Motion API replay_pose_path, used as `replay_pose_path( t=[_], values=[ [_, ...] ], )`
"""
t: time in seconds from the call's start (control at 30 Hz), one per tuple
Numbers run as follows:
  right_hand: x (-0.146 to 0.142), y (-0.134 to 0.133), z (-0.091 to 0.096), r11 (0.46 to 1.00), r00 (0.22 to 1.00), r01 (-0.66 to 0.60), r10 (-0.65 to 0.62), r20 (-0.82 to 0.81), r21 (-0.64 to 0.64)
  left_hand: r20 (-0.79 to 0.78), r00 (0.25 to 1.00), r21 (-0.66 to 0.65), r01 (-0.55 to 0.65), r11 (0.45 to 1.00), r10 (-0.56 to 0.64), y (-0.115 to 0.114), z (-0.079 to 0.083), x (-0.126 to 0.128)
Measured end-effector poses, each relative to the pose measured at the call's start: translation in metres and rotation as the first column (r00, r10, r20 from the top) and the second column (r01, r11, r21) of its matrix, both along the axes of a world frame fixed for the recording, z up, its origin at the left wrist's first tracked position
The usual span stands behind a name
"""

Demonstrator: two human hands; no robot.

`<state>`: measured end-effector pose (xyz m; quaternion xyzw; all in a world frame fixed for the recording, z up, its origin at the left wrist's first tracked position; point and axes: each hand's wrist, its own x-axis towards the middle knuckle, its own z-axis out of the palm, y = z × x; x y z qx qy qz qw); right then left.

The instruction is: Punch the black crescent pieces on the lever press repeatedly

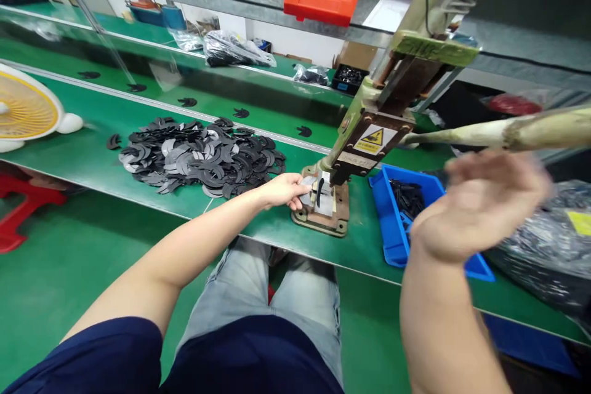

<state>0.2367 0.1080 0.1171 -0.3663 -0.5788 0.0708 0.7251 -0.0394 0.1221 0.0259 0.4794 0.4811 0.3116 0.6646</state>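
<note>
Our left hand (287, 190) pinches a grey curved piece (306, 189) between thumb and fingers, at the base plate (342, 200) of the press (364, 141). Just beyond this grip we see a black strip (319, 192); to its left, a heap of dark crescents (198, 157); to its right, a blue bin (390, 240). Farther right, our right hand (478, 209) blurs at the lever (554, 126); we cannot tell whether its fingers close around it.
</note>
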Motion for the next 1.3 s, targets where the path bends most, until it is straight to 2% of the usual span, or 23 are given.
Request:
replay_pose_path(
  t=[0.07,0.1,0.17,0.23,0.3,0.5,0.73,0.8,0.83,0.87,0.93,1.0,1.03,1.1,1.3],
  values=[
    [-0.014,-0.017,-0.05,0.962,0.986,-0.148,0.161,0.041,-0.229,0.027,1.0,0.059,0.012,0.998,-0.013,-0.021,0.007,-0.009],
    [-0.023,-0.027,-0.074,0.919,0.967,-0.216,0.249,0.06,-0.331,0.036,0.999,0.079,0.016,0.997,-0.019,-0.031,0.01,-0.012],
    [-0.044,-0.045,-0.112,0.797,0.909,-0.337,0.413,0.046,-0.502,0.043,0.998,0.104,0.03,0.994,-0.035,-0.049,0.015,-0.014],
    [-0.065,-0.059,-0.135,0.729,0.88,-0.385,0.474,0.013,-0.567,0.033,0.998,0.122,0.053,0.991,-0.058,-0.063,0.017,-0.013],
    [-0.08,-0.067,-0.144,0.721,0.887,-0.384,0.462,-0.013,-0.577,0.016,0.996,0.128,0.083,0.988,-0.085,-0.073,0.017,-0.01],
    [-0.089,-0.079,-0.148,0.76,0.911,-0.335,0.412,0.013,-0.557,-0.012,0.994,0.099,0.113,0.989,-0.112,-0.084,0.021,-0.005],
    [-0.071,-0.086,-0.137,0.794,0.87,-0.266,0.442,0.219,-0.546,-0.124,0.979,0.107,0.177,0.978,-0.164,-0.079,0.019,-0.008],
    [-0.066,-0.086,-0.131,0.814,0.849,-0.238,0.439,0.294,-0.53,-0.169,0.979,0.159,0.144,0.977,-0.117,-0.081,0.018,-0.01],
    [-0.063,-0.086,-0.129,0.821,0.836,-0.227,0.44,0.327,-0.524,-0.201,0.978,0.226,0.102,0.969,-0.056,-0.082,0.018,-0.01],
    [-0.062,-0.086,-0.127,0.827,0.823,-0.219,0.442,0.357,-0.518,-0.241,0.97,0.319,0.057,0.946,0.023,-0.085,0.019,-0.011],
    [-0.06,-0.086,-0.126,0.836,0.8,-0.204,0.442,0.405,-0.509,-0.322,0.931,0.522,0.025,0.853,0.17,-0.09,0.023,-0.01],
    [-0.06,-0.085,-0.126,0.847,0.787,-0.186,0.431,0.441,-0.497,-0.392,0.897,0.634,0.101,0.767,0.206,-0.095,0.025,-0.008],
    [-0.061,-0.085,-0.127,0.854,0.783,-0.178,0.424,0.455,-0.49,-0.416,0.89,0.645,0.145,0.75,0.186,-0.097,0.024,-0.006],
    [-0.062,-0.084,-0.128,0.865,0.775,-0.169,0.412,0.478,-0.473,-0.439,0.888,0.629,0.192,0.753,0.141,-0.098,0.022,-0.002],
    [-0.057,-0.089,-0.124,0.894,0.758,-0.19,0.396,0.518,-0.405,-0.423,0.897,0.571,0.152,0.807,0.13,-0.096,0.017,0.007]
  ],
)
